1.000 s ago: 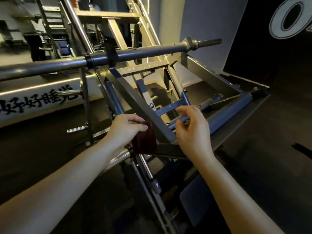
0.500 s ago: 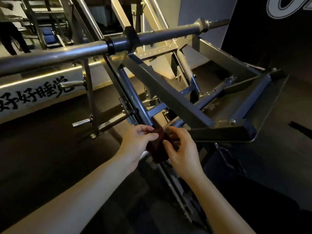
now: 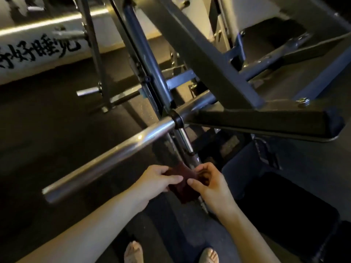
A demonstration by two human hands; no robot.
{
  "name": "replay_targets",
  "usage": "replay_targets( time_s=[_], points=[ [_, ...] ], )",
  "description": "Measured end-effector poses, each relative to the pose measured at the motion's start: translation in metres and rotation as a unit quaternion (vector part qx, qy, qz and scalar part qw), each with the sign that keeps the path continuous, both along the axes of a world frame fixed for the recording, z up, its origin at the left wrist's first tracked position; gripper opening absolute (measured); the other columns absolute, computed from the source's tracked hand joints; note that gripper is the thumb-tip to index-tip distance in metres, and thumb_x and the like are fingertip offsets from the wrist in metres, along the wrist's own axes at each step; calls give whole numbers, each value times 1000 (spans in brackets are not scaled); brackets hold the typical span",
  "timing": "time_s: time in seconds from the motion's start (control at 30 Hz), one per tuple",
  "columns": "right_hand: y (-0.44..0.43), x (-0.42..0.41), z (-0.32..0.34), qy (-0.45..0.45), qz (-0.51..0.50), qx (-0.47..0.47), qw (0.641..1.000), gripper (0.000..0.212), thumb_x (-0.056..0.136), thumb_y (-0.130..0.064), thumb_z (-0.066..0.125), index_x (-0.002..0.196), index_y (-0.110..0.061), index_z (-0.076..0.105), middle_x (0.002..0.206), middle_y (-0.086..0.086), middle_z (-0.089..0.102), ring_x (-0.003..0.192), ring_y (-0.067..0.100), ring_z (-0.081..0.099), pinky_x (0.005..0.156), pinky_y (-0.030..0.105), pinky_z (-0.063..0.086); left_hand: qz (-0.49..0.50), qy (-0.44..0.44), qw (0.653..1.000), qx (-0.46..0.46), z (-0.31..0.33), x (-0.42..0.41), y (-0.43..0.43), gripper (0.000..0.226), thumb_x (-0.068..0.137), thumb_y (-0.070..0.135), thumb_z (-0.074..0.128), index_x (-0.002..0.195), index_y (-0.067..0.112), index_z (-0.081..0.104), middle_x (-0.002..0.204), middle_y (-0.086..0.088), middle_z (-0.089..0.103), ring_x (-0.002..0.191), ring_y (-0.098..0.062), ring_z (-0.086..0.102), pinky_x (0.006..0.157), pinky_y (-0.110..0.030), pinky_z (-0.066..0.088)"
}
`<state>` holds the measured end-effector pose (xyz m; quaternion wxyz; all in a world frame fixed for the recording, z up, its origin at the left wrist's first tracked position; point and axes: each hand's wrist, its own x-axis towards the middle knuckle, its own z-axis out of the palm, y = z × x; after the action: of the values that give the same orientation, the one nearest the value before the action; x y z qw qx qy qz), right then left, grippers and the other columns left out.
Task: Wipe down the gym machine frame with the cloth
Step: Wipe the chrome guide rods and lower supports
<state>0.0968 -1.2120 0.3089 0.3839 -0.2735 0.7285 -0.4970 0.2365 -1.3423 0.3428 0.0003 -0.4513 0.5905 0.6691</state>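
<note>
**Two grips on one cloth (image 3: 182,184), low on the frame (image 3: 150,59)**

Both hands meet at the bottom centre, where the dark red cloth lies folded against the frame's slanted rail (image 3: 187,143), just below the spot where that rail passes under the chrome bar (image 3: 114,156).

The left hand (image 3: 156,180) grasps the cloth's left edge. Its thumb lies flat across the top and its fingers (image 3: 161,170) are curled around the fabric from behind.

The right hand (image 3: 210,185) pinches the cloth's right side. Its thumb points left onto the fabric, and its fingers are bent in over the upper corner, close to the rail. The two thumbs lie just apart, with the cloth stretched between them. Its lower end hangs past both hands.

The bar runs from the lower left up to a black collar near the middle. A thick grey beam (image 3: 199,54) crosses above it from the top centre down to the right.

A dark floor (image 3: 47,120) spreads beneath the machine. A white ledge (image 3: 28,72) painted with black characters sits at the upper left.

The person's feet (image 3: 133,251) show at the bottom edge, under the forearms. A dark block (image 3: 284,215) lies to the right of the hands, too dim to make out.
</note>
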Motion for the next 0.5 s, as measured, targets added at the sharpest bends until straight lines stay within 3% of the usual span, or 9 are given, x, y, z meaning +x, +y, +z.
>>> replay_targets(
  time_s=[0.1, 0.17, 0.3, 0.4, 0.5],
  points=[
    [10, -29, -38, -24, 36, 26, 999, 23, 90, -3, 74, 98, -20, 61, 89, 6, 71, 77, 16, 68, 62, 26, 54, 24, -27, 999, 39, -40, -21, 11, 16, 91, 21, 75, 106, 16, 78, 101, -1, 79, 99, -11, 72, 80, -19, 52],
    [11, -47, -66, -13, 45, 31, 998, 26, 88, 4, 72, 96, -18, 62, 90, 6, 70, 82, 16, 68, 68, 26, 54, 65, -20, 997, 25, -73, -35, 18, 15, 89, 18, 77, 104, 15, 78, 99, -3, 79, 94, -13, 73, 82, -23, 54],
    [1, -74, -122, -27, 38, 25, 999, 21, 88, 11, 69, 96, -6, 61, 92, 12, 71, 84, 22, 72, 69, 27, 59, 142, 4, 990, 3, -138, -60, 23, 9, 88, 14, 78, 96, 12, 77, 91, -9, 79, 92, -26, 75, 97, -48, 56],
    [-20, -83, -163, -30, 43, 17, 998, 21, 88, 10, 68, 97, -8, 62, 93, 10, 72, 87, 24, 73, 71, 31, 61, 190, 24, 981, -10, -184, -71, 12, 8, 90, 14, 75, 98, 12, 76, 91, -6, 79, 89, -21, 75, 97, -46, 56],
    [-51, -89, -207, -26, 53, -9, 998, 22, 89, 9, 67, 95, -11, 64, 85, 2, 71, 82, 15, 72, 68, 24, 57, 212, 46, 976, -11, -227, -77, -11, 11, 92, 20, 74, 101, 13, 76, 94, -9, 78, 94, -26, 75, 97, -49, 57]
  ],
)
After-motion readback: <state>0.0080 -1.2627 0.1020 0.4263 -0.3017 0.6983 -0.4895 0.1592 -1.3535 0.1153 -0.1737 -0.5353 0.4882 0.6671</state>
